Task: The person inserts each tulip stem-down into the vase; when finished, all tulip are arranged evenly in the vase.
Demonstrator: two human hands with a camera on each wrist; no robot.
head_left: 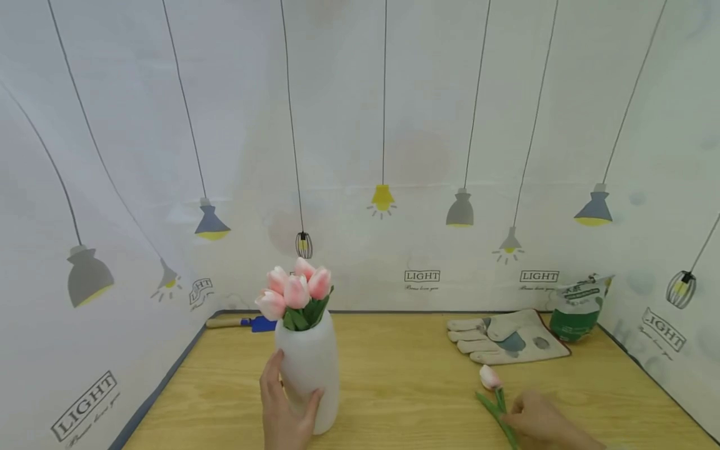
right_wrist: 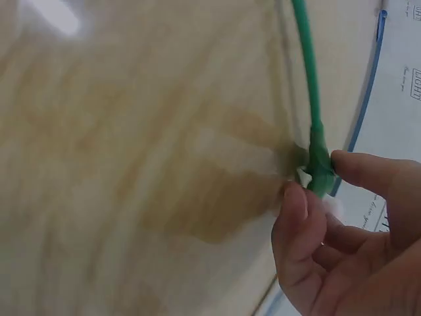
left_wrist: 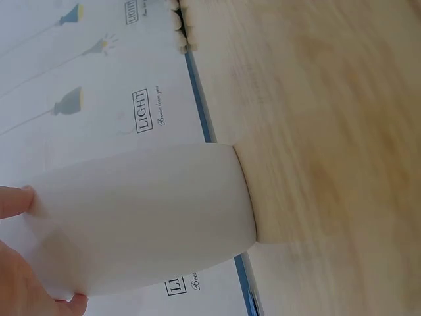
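A tall white vase (head_left: 312, 365) stands upright on the table, holding a bunch of pink-and-white tulips (head_left: 296, 291) with green leaves. My left hand (head_left: 285, 406) grips its near side, thumb on the right and fingers on the left. In the left wrist view the vase's base (left_wrist: 240, 197) meets the wood. Over to the right, my right hand (head_left: 537, 415) pinches a single pink-and-white tulip (head_left: 489, 377) by its green stem. The right wrist view has the thumb and fingertips at a thickened part of the stem (right_wrist: 307, 66), close over the tabletop.
A pair of light work gloves (head_left: 512, 337) lies at the back right, next to a green-and-white bag (head_left: 579, 309). A small blue trowel (head_left: 261, 323) with a wooden handle lies behind the vase. Printed fabric walls (head_left: 422, 250) enclose the wooden table (head_left: 405, 375).
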